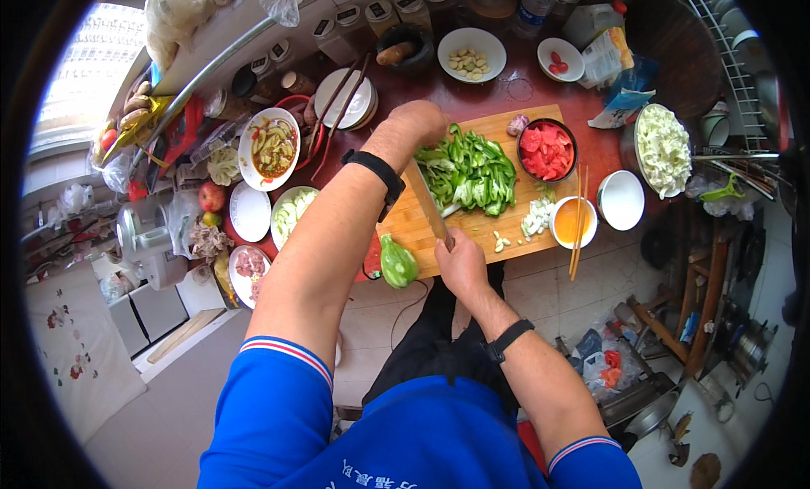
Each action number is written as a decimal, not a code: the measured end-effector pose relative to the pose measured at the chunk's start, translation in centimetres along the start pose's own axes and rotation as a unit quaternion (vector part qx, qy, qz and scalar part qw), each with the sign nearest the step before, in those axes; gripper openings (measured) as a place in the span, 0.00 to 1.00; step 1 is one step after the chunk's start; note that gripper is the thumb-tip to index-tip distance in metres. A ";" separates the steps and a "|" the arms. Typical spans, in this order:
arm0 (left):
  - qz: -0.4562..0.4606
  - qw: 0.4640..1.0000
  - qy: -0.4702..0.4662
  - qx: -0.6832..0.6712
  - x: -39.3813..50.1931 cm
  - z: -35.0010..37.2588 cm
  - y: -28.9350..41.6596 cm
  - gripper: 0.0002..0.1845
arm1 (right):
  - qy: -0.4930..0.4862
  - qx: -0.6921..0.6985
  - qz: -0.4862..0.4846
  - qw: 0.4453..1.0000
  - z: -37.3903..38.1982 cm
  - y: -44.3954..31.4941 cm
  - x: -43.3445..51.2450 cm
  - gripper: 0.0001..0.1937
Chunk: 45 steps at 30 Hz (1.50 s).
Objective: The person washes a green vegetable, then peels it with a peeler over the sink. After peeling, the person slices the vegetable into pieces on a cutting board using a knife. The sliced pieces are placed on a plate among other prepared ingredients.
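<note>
My right hand [462, 261] grips the handle of a kitchen knife [426, 200], whose blade points away from me along the left side of a heap of sliced green peppers [474, 172]. The heap lies on a bamboo cutting board [405, 220]. At the heap's far left edge is my left hand [421, 123], bent downward; its fingertips are hidden, so I cannot tell whether they hold anything. A cut piece of green squash [398, 261] rests at the board's near left corner. Chopped white scallion or garlic [538, 217] lies to the right of the peppers.
A bowl of chopped tomato [547, 150] stands on the board. Beaten egg fills a white bowl [573, 222] with chopsticks [578, 223] across it. Shredded cabbage [662, 150] heaps a pot at right. A plate of raw meat [249, 274] sits left, partly behind my left arm.
</note>
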<state>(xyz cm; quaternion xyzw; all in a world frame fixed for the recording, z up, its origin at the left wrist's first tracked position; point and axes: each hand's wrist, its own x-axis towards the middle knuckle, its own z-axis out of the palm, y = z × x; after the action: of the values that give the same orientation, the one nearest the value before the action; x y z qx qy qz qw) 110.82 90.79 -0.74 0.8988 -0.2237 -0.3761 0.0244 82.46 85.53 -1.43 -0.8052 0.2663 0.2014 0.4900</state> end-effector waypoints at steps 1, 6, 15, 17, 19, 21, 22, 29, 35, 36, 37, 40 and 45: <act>0.016 1.000 0.007 -0.017 0.2 0.1 -0.3 0.26 | -0.001 -0.002 -0.007 1.000 -0.2 0.1 -0.2 0.14; 0.048 0.996 0.036 -0.070 -0.3 0.1 -0.3 0.25 | 0.001 -0.033 -0.026 0.999 -1.1 0.3 -1.4 0.14; 0.153 0.815 0.400 -0.391 -18.2 2.9 -1.8 0.17 | 0.012 -0.014 -0.074 0.997 -4.6 -0.7 -4.2 0.12; 0.076 0.779 0.347 -0.517 -23.1 7.4 -1.6 0.18 | 0.002 -0.007 -0.065 0.998 -5.2 -0.8 -4.8 0.13; -0.039 0.760 0.287 -0.581 -26.1 12.0 -1.4 0.17 | -0.005 0.002 -0.054 0.999 -5.5 -0.9 -5.3 0.13; -0.115 0.736 0.246 -0.620 -27.8 16.2 -1.3 0.18 | -0.001 0.002 -0.044 0.999 -5.5 -1.0 -5.7 0.13; -0.093 0.735 0.261 -0.619 -28.4 17.8 -1.2 0.17 | -0.003 0.002 -0.024 1.000 -5.6 -1.1 -5.9 0.13; -0.110 0.706 0.301 -0.632 -27.4 21.4 -2.3 0.18 | 0.031 -0.117 -0.179 0.976 -6.4 0.2 -7.1 0.11; -0.213 0.810 0.312 -0.449 -27.0 23.3 -2.4 0.34 | -0.016 -0.174 -0.126 0.977 -5.1 2.6 -3.9 0.12; -0.205 0.812 0.309 -0.450 -26.9 23.6 -2.2 0.36 | -0.027 -0.196 -0.136 0.971 -5.3 2.8 -3.0 0.12; -0.215 0.816 0.285 -0.456 -26.8 24.0 -1.9 0.39 | -0.041 -0.221 -0.122 0.967 -5.5 3.0 -2.1 0.12; -0.223 0.820 0.247 -0.466 -26.2 24.8 -1.1 0.43 | -0.039 -0.240 -0.168 0.955 -6.2 2.6 0.5 0.12; -0.225 0.790 0.213 -0.529 -25.0 26.5 -1.6 0.44 | -0.041 -0.209 -0.169 0.962 -6.4 1.0 0.9 0.13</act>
<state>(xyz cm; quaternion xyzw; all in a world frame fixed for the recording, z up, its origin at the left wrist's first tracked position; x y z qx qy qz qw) 77.76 106.05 -3.43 0.8280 0.2297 -0.2290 0.4574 82.94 79.21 0.24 -0.9141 0.0581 0.1993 0.3482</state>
